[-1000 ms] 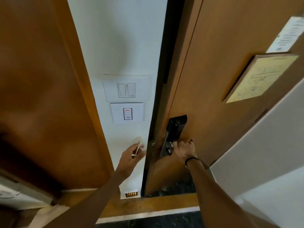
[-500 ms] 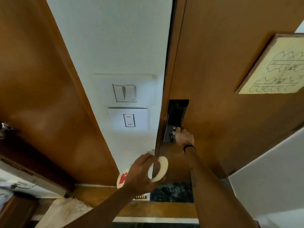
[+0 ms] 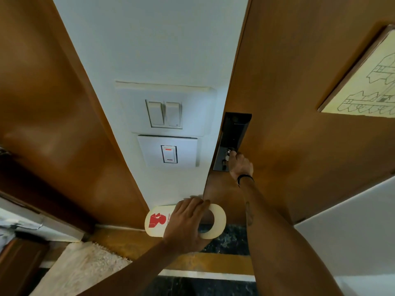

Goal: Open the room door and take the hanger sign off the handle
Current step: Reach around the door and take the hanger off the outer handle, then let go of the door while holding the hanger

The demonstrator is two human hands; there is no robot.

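Note:
The brown room door fills the right side, its edge close against the white wall. My right hand grips the metal handle on the black lock plate. My left hand holds a cream hanger sign with a red figure and red lettering. The sign is off the handle, held flat low in front of the door's edge, and my fingers cover its middle.
Two white switch plates sit on the wall strip between the door and a brown wooden panel on the left. A framed floor plan hangs on the door. Below lie a wooden threshold, dark stone floor and a beige mat.
My left hand has drawn the sign down and away from the door's edge and turned it flat. The door has swung closer to the wall. My right hand stays on the handle.

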